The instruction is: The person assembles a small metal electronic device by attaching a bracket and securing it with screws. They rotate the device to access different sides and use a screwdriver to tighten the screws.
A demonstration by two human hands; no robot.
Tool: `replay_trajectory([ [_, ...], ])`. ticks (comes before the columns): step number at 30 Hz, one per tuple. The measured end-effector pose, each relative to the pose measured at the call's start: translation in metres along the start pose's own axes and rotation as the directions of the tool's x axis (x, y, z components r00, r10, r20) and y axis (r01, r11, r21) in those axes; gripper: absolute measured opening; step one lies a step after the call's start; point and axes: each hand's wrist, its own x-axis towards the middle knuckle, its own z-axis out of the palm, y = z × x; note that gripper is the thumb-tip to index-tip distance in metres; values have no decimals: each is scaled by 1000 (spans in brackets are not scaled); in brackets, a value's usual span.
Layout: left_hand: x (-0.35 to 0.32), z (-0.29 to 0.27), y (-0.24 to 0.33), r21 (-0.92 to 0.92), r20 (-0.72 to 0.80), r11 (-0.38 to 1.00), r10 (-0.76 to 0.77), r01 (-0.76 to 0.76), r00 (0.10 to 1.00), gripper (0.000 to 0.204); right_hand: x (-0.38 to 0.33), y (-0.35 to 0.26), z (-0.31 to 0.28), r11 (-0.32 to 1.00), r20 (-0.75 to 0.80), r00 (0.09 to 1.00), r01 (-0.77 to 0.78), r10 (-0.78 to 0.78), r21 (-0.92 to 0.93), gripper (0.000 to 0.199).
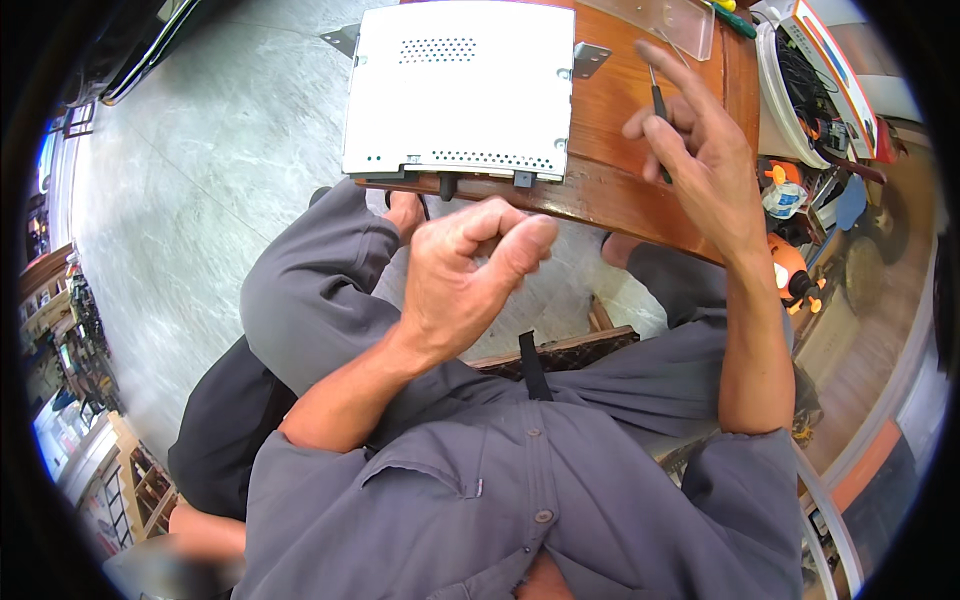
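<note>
A white metal box [460,90] with vent holes and corner brackets lies on a brown wooden table [620,190]. My left hand [470,270] hovers in front of the table's near edge, fingers curled in with the thumb pressed against them; whether it pinches something small I cannot tell. My right hand [700,150] is raised over the table to the right of the box and holds a thin black-handled screwdriver [657,110] upright between thumb and fingers.
A clear plastic piece [665,22] lies at the table's far edge. A white bucket [790,90] of cables and tools stands to the right, with orange tools [790,265] below it. Grey tiled floor [220,150] lies to the left, with shelves at the far left.
</note>
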Motion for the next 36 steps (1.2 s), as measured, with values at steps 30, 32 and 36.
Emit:
replay_trajectory([
  [30,25,12,-10,-454,204,597,-652,661,730,66,-17,1,1,896,211,952,284,-221,-343,42],
  [32,24,12,-8,-452,206,597,-653,663,728,65,-17,0,0,901,212,954,273,-210,-336,43],
  [36,25,12,-8,-448,218,602,-644,661,734,66,-17,0,1,907,218,954,270,-206,-323,44],
])
